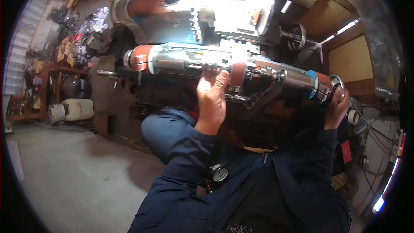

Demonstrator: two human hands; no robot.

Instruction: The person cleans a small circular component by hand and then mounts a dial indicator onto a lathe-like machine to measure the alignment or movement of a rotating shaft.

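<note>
A long machine spindle assembly point(168, 58) lies crosswise, with steel shafts, red-orange end housings and a blue ring at the right. My left hand point(211, 99) is closed at the metal fittings point(212, 65) in its middle, beside a red-brown block point(238, 72); its fingertips are partly hidden. My right hand point(337, 108) grips the chrome handwheel point(335, 80) at the right end. A round dial gauge point(220, 173) hangs near my lap.
A larger machine body point(157, 17) stands behind, under glare, with another handwheel point(297, 36). Cluttered parts and a white gas cylinder point(77, 109) sit at left, above concrete floor point(77, 168). A wooden panel point(347, 62) and cables are at right.
</note>
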